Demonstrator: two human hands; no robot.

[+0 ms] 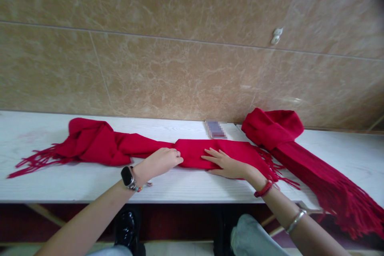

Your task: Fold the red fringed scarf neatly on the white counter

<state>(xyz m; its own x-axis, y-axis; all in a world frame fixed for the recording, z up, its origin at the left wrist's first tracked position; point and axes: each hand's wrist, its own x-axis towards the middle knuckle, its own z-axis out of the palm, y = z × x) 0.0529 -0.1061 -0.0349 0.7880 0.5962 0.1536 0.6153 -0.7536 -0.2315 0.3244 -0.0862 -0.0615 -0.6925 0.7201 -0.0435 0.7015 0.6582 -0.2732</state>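
Note:
A red fringed scarf lies lengthwise on the white table in the head view. Its middle-right part is folded flat, and a narrower stretch runs left into a loose, bunched part with a fringe. My left hand is closed on the scarf at the left edge of the flat part, fingers curled down. My right hand rests palm down on the flat part with its fingers spread. Fringe shows to the right of that hand, beside my wrist.
A second red scarf lies at the right, looped at the back, its fringe hanging over the table's front edge. A phone-like object, partly blurred out, lies behind the first scarf. The white table meets a tan marbled wall.

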